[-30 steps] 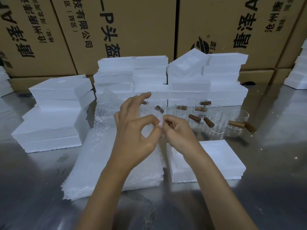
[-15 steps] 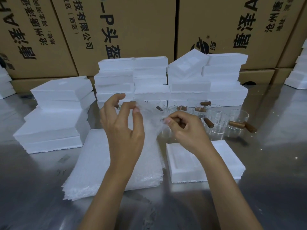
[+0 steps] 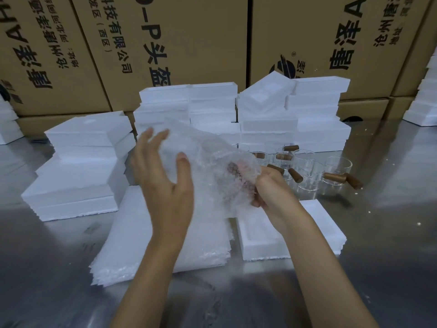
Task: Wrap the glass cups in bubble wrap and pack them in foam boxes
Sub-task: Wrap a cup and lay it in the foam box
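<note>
Right hand (image 3: 272, 185) grips bubble wrap sheet (image 3: 208, 162); left hand (image 3: 163, 176) spread open beside it.

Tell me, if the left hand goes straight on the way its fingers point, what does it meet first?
Probably the lifted bubble wrap sheet: the left hand points up and away toward it. Depth is unclear.

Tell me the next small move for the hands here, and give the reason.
Probably fold the loose bubble wrap over with the left hand. The right hand grips the wrap, with what looks like a brown handle showing through it, while the sheet's far part billows free past the left hand's spread fingers. The foam box lies open just below, ready once the bundle is closed.
</note>
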